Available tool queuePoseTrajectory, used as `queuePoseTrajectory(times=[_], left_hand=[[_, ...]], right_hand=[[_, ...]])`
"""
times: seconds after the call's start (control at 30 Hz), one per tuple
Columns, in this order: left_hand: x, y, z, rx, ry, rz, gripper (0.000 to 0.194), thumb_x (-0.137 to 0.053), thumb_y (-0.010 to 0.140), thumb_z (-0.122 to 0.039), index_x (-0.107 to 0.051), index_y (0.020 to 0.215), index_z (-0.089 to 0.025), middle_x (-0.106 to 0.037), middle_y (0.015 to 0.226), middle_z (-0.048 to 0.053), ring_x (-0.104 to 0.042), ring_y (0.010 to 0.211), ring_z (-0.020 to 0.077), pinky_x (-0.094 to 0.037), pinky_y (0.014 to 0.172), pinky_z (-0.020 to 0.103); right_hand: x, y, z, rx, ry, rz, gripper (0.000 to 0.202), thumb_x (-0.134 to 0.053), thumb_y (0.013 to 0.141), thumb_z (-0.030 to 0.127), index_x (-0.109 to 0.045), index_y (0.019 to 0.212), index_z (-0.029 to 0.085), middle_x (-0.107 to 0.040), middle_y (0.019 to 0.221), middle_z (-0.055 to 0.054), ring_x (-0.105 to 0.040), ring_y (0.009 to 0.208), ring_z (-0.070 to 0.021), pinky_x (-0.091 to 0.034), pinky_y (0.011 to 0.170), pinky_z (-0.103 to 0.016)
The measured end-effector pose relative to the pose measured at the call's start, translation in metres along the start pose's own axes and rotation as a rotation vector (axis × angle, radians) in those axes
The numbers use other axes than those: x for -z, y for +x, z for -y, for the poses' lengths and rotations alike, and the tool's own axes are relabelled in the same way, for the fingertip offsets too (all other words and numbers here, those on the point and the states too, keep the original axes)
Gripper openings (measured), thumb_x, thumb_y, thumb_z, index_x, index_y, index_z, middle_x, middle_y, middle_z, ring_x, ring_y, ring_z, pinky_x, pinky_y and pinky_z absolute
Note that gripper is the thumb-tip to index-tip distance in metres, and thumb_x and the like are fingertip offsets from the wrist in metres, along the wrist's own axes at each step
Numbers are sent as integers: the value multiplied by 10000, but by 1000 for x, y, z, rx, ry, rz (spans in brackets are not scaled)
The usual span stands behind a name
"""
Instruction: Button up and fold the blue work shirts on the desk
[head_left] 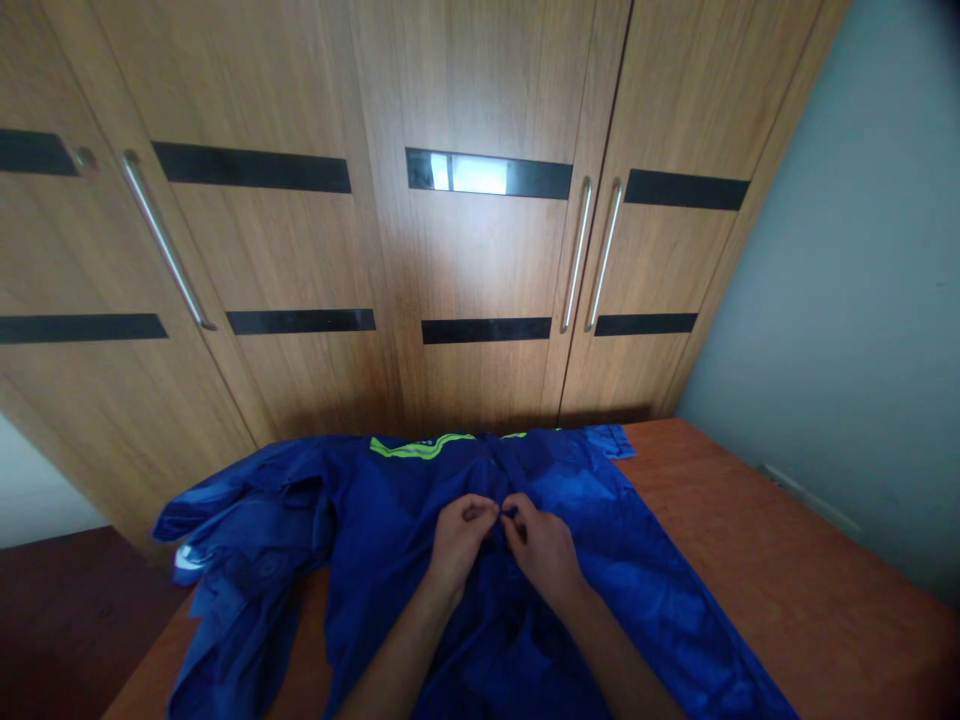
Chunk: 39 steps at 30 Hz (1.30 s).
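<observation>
A blue garment (382, 560) with yellow-green strips near its top edge lies spread over a reddish-brown wooden surface (757, 540). At the middle front of the garment, my left hand (459, 540) pinches the cloth between thumb and fingertips. Close beside it on the right, my right hand (541, 545) is also pinched on the fabric, its fingertips almost meeting those of the left. Whatever small detail lies between the fingertips is too small to make out. One sleeve (247, 540) sits bunched at the left, partly hanging over the surface's edge.
Behind the surface stands a wooden wardrobe (480, 250) with black strips and long metal handles. A pale wall (847, 330) rises on the right, with a low strip along its base. Dark floor (67, 620) shows at the lower left.
</observation>
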<state>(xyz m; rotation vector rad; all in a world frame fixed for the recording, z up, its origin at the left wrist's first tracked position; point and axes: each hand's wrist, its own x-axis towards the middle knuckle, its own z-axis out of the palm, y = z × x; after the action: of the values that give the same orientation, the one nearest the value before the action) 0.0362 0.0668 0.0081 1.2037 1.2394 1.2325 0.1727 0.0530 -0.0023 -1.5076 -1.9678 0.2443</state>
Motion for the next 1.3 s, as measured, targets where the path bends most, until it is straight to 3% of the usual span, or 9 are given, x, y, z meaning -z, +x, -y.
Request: queuePoseTrajectory(times=[0.23,0.4,0.73,0.9,1.07,1.2,1.3], left_hand=[[0,1,0,33,-49,9,237,-696,632,-352,-700,732,-137,-687,655,27,-601,592,134,-457,568,232],[-1,-1,3,43,-59,1,206,-683,628,-320,-674,733,-143,-660,624,6,-597,582,125,-449,569,224],[-4,1,6,-72,45,-2,115,-643,629,-271,-613,651,-162,-638,588,-15,-585,553,126,-421,533,216],[-6,0,5,-163,146,26,76,-610,658,-252,-597,659,-178,-628,588,-22,-590,563,134,-432,538,222],[-6,-3,4,-250,278,36,67,-565,713,-254,-599,726,-199,-631,649,-24,-602,617,143,-445,588,232],[-4,-2,7,-275,392,54,86,-510,758,-238,-588,770,-203,-636,701,-11,-614,669,150,-442,616,231],[-1,-2,9,-273,505,112,92,-503,753,-197,-593,734,-202,-608,623,-23,-585,591,143,-398,564,221]], right_hand=[[-3,1,-6,-13,57,-54,178,-477,869,227,-572,1020,233,-661,624,25,-631,570,-153,-339,531,-215],[-5,2,-7,-25,125,-26,184,-462,866,227,-565,1018,225,-641,612,28,-623,560,-153,-362,539,-216],[5,2,-7,-29,219,-21,168,-452,898,314,-595,872,230,-632,586,27,-613,551,-141,-374,549,-209],[4,6,-7,-147,582,-52,233,-463,875,384,-585,792,203,-599,531,18,-564,497,-137,-396,508,-220],[7,10,-6,-327,963,-10,294,-561,785,449,-581,704,168,-523,463,41,-438,402,-92,-339,421,-202],[6,10,-13,-300,781,76,302,-508,815,431,-598,703,165,-528,464,40,-440,397,-93,-337,426,-205],[4,8,-21,-265,599,63,292,-541,804,409,-586,612,193,-521,435,42,-475,415,-112,-320,447,-212]])
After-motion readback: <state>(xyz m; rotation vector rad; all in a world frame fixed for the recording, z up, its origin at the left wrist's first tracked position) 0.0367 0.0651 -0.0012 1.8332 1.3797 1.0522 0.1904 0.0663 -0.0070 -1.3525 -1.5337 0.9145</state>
